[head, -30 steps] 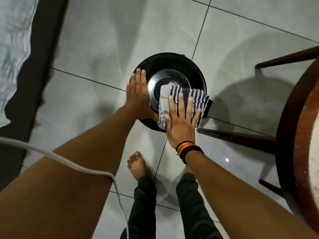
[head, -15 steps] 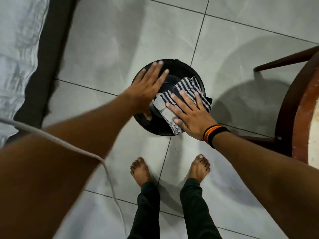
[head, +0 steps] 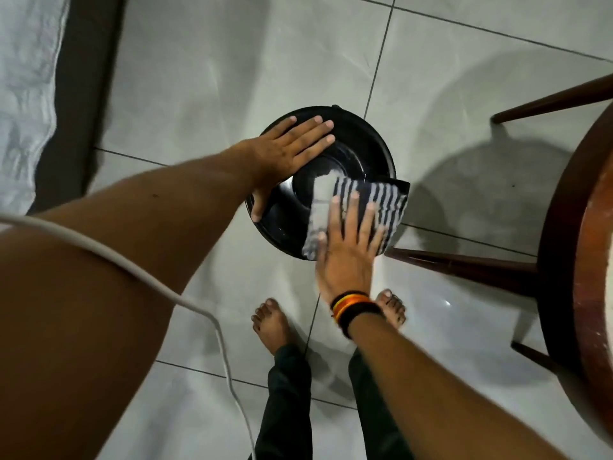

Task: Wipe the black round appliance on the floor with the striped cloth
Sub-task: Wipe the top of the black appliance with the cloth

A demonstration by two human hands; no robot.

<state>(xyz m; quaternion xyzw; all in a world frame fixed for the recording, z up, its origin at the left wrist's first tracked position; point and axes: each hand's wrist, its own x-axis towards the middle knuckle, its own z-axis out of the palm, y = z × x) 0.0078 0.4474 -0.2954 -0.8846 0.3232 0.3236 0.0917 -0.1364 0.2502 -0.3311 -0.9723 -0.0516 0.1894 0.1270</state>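
Observation:
The black round appliance (head: 361, 144) sits on the grey tiled floor in front of my feet. My left hand (head: 288, 151) lies flat on its upper left side, thumb hooked over the near left rim, fingers spread. The striped cloth (head: 388, 200), dark blue and white, is draped over the appliance's near right part and hangs over the rim. My right hand (head: 348, 247) presses flat on the cloth with fingers spread; a black, orange and yellow wristband is on that wrist.
A dark wooden round stool (head: 570, 247) stands close on the right, one leg (head: 464, 263) reaching almost to the appliance. A white cable (head: 205, 313) crosses my left arm. White bedding (head: 23, 94) and a dark strip line the left edge. My bare feet (head: 272, 323) are below the appliance.
My right hand has slid the cloth from the top centre toward the near right rim, fingers now pointing away from me. My left hand has shifted flatter across the upper left.

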